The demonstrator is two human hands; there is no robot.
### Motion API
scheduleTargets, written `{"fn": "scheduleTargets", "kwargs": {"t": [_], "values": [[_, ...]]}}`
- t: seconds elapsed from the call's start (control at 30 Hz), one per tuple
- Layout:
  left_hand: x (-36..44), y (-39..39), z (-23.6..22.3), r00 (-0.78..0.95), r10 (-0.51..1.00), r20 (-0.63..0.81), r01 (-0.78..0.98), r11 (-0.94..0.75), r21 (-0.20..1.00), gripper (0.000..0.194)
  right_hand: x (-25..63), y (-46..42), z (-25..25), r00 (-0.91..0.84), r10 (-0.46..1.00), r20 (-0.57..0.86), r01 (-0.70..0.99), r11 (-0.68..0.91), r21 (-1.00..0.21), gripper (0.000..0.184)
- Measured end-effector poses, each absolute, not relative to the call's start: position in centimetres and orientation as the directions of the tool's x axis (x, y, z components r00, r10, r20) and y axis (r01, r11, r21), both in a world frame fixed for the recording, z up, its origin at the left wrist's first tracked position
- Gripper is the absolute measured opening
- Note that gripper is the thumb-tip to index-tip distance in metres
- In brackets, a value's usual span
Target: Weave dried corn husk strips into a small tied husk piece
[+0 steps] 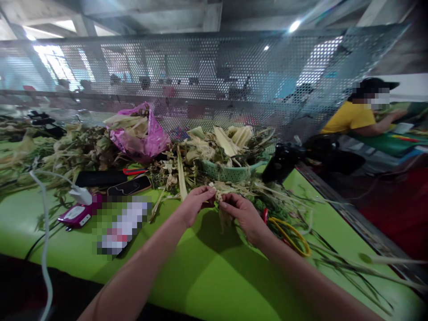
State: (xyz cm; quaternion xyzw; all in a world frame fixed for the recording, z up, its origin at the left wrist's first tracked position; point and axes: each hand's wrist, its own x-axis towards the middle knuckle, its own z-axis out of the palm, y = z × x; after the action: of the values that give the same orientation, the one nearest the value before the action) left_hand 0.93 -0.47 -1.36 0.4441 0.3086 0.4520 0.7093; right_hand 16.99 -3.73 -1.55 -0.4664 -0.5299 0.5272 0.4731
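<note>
Over the front middle of the green table, both hands pinch a small pale piece of dried plant husk that looks knotted or braided. My left hand grips its upper left end between thumb and fingers. My right hand holds it from the right, fingertips almost meeting the left ones. Thin loose strands hang below the right fingers. Just behind the hands stands a green plastic basket heaped with dry husks. A yellow loop-shaped handle with red parts lies beside my right wrist.
On the green table are a pink plastic bag of husks, piled dry stalks, a phone, a purple power strip and a black object. A perforated metal screen stands behind. A person in yellow sits at right.
</note>
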Motion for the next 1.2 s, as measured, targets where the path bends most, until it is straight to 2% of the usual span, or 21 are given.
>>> {"fn": "scheduleTargets", "kwargs": {"t": [0.17,0.33,0.5,0.83,0.93,1.2], "values": [[0.7,-0.4,-1.1,0.331,0.943,-0.022,-0.360,0.148,0.921,0.028,17.0,-3.8,-1.9,-0.134,0.991,0.009,0.047,0.015,-0.999,0.029],[0.8,-0.2,-1.1,0.325,0.946,0.018,-0.230,0.060,0.971,0.033,17.1,-3.7,-1.9,-0.131,0.989,0.067,0.110,0.082,-0.991,0.028],[0.9,-0.1,-1.1,0.316,0.949,0.014,-0.165,0.040,0.985,0.036,17.3,-3.6,-2.3,-0.134,0.989,0.058,0.136,0.077,-0.988,0.030],[0.9,-0.3,-1.0,0.343,0.939,-0.026,-0.294,0.134,0.946,0.032,16.8,-3.6,-2.3,-0.214,0.977,0.019,0.011,0.022,-1.000,0.029],[0.6,-0.2,-1.0,0.356,0.934,-0.034,-0.273,0.139,0.952,0.032,16.9,-3.7,-2.2,-0.199,0.980,0.025,0.025,0.031,-0.999,0.027],[-0.4,0.5,-1.2,0.187,0.979,-0.075,-0.252,0.122,0.960,0.046,17.3,-3.2,-2.4,-0.098,0.994,0.046,0.064,0.053,-0.997,0.029]]}}
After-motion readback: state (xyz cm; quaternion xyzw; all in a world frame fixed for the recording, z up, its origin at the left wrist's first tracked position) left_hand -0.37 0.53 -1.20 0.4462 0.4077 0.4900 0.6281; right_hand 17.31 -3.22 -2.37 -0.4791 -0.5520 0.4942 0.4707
